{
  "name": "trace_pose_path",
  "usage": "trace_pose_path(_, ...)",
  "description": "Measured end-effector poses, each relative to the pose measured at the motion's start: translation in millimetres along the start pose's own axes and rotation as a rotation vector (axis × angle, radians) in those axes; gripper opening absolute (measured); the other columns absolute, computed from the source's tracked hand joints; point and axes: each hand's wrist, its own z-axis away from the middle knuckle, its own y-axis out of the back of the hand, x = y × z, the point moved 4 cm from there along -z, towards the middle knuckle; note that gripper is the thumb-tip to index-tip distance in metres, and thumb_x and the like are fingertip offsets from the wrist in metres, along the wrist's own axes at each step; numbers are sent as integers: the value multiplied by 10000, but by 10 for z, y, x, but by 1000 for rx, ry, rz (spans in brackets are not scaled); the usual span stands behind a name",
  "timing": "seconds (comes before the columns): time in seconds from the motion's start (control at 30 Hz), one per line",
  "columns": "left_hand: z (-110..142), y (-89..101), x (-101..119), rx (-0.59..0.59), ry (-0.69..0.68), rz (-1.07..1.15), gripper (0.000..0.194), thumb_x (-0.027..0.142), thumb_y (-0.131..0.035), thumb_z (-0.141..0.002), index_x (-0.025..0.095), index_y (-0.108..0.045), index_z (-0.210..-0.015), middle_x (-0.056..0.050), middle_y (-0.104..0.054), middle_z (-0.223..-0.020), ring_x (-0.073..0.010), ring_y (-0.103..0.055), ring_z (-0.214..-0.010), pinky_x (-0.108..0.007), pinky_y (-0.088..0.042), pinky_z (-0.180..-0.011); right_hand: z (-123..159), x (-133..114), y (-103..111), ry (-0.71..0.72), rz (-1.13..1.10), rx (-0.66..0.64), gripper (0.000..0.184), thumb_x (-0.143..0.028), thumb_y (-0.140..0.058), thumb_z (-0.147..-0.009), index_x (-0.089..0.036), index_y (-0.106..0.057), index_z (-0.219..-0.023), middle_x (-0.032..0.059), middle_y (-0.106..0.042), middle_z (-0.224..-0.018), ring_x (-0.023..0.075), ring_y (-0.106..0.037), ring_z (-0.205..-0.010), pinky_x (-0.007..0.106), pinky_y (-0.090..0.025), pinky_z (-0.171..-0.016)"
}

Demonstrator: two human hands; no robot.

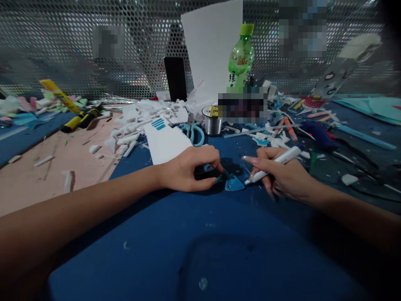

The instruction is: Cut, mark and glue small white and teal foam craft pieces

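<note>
My left hand [198, 168] rests on the blue table surface, its thumb and index finger closed at the left edge of a small blue piece [234, 184]. The piece is roughly triangular and has a small hole near its left end. From the right, my right hand [282, 173] grips a white marker [272, 165], tilted with its tip down at the right corner of the blue piece. Whether the tip touches it is too fine to tell. Beyond my left hand lies a white card [167, 144] with blue stripes, partly hidden by that hand.
Light-blue scissors [194, 133] and a wire spool [213, 121] are behind the hands. White scraps [150, 110] lie left of them, mixed offcuts [288, 129] right. A green bottle [242, 58] and dark phone [175, 79] stand before a perforated screen [138, 50]. Yellow-black cutters [73, 121] lie left.
</note>
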Motion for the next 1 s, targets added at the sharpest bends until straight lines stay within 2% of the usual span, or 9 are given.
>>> trace_pose_path(0.1, 5, 0, -5, -7, 11, -3, 144, 177, -533, -761, 190, -390, -745, -63, -596, -802, -157, -545, -762, -299, -435, -692, -6, -41, -10, 28, 18, 17, 356, -379, -598, -794, -191, -402, -565, -62, -512, -365, 61, -440, -237, 138, -317, -236)
trace_pose_path(0.3, 4, 2, -6, 0, 7, 2, 143, 185, -537, -760, 191, -394, -742, -72, -599, -802, -166, -549, -773, -300, -437, -688, -3, -18, -5, -33, 6, 19, 386, -361, -599, -797, -196, -367, -536, -70, -476, -334, 49, -392, -209, 144, -277, -227)
trace_pose_path(0.43, -4, 2, 0, 3, 12, 5, 145, 183, -535, -759, 194, -391, -740, -67, -600, -794, -162, -552, -766, -291, -438, -679, -7, -25, -3, 10, 8, 25, 356, -383, -598, -793, -200, -397, -563, -65, -498, -362, 77, -457, -250, 161, -330, -249)
trace_pose_path(0.63, 0, 3, -1, 2, 2, 0, 144, 178, -543, -754, 188, -400, -735, -69, -596, -791, -166, -562, -766, -292, -440, -692, -7, 29, 20, -57, -29, 17, 395, -349, -601, -786, -196, -363, -511, -39, -558, -397, 72, -408, -208, 169, -268, -212)
trace_pose_path(0.8, -2, 7, -1, -2, -5, -4, 145, 180, -537, -762, 190, -393, -741, -68, -597, -795, -162, -554, -764, -293, -436, -689, 7, -14, 1, -15, -12, 6, 363, -363, -604, -788, -192, -399, -542, -64, -502, -344, 70, -431, -226, 147, -302, -239)
trace_pose_path(1.0, -5, 5, 11, 3, -10, -3, 153, 168, -540, -753, 191, -390, -739, -66, -595, -789, -159, -550, -748, -303, -439, -694, 27, -20, -21, -67, 15, -24, 405, -367, -601, -787, -194, -362, -510, -48, -521, -365, 58, -409, -216, 146, -250, -217)
